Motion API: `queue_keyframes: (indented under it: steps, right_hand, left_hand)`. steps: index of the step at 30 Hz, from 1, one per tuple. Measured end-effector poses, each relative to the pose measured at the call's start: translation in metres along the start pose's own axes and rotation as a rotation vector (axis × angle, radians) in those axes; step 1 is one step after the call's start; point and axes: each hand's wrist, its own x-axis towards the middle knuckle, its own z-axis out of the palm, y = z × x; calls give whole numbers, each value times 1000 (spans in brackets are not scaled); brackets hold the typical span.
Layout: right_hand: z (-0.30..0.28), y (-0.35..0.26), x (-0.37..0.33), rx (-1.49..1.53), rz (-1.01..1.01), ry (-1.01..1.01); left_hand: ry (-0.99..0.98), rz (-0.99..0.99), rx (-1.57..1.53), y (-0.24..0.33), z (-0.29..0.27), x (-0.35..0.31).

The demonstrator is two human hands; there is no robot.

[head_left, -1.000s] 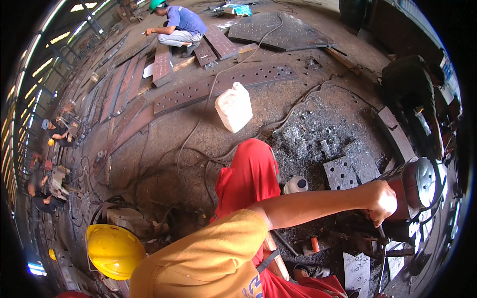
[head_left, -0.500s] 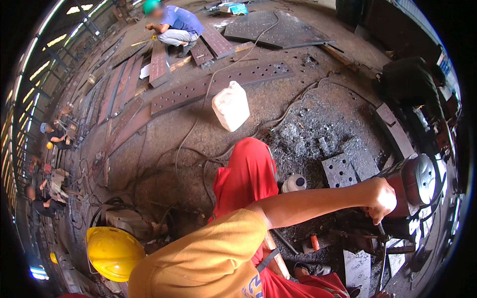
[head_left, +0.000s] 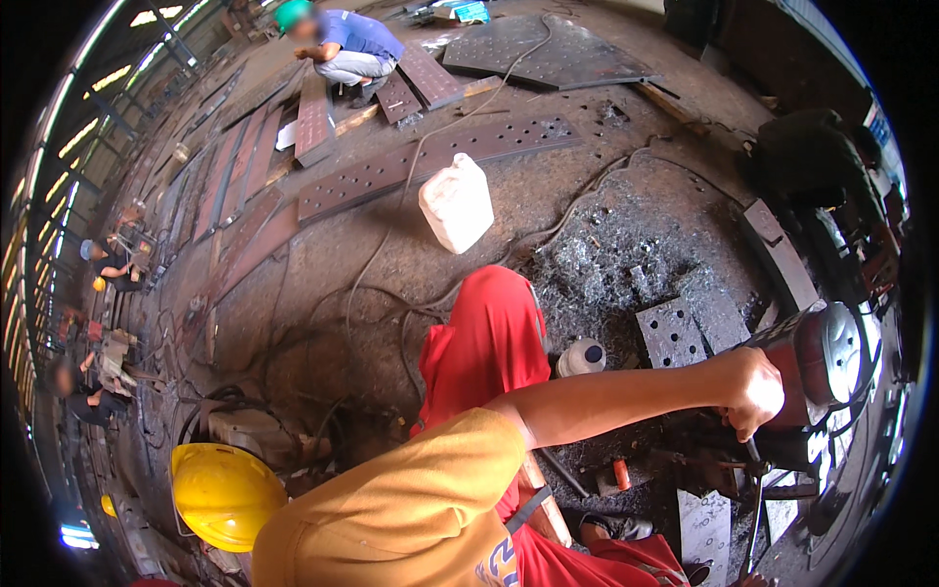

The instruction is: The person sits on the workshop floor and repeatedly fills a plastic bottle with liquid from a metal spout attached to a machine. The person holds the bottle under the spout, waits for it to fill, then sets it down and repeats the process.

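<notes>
My left arm reaches across to the right, and my left hand (head_left: 755, 393) is closed in a fist around a lever (head_left: 751, 449) on a drilling machine (head_left: 807, 357) with a red body and a silver housing. A long thin metal rod (head_left: 756, 523) runs down from beside that lever. At the lower edge by the rod's end only a sliver of my right hand (head_left: 754, 579) shows, its fingers hidden. Drilled steel plates (head_left: 671, 333) and a pale steel strip (head_left: 704, 528) lie around the machine. An orange cylinder (head_left: 621, 475) and a white round-topped bottle (head_left: 582, 358) stand near my forearm.
Metal shavings (head_left: 611, 259) cover the floor ahead, with cables (head_left: 391, 235) across it. A white jerrycan (head_left: 458, 205) stands beyond my red-clad knee (head_left: 489, 318). A yellow helmet (head_left: 227, 497) lies at left. A co-worker (head_left: 357, 47) squats among long drilled plates (head_left: 430, 171); others work far left.
The squatting co-worker's hands have shifted, and the yellow object that was by them no longer shows. My left hand stays at the lever with hardly any visible movement.
</notes>
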Motion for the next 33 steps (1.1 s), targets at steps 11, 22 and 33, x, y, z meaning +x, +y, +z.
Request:
queue_keyframes:
  steps: [11,22,33]
  right_hand:
    - [5,-12,0,284,196,40]
    - [14,-17,-4,302,207,10]
    - [-18,6,2,-70,78,20]
  left_hand:
    - [-6,-11,-71,-4,6,7]
    - [8,-6,-66,-4,7,7]
    - [35,-23,-14,-2,4,3]
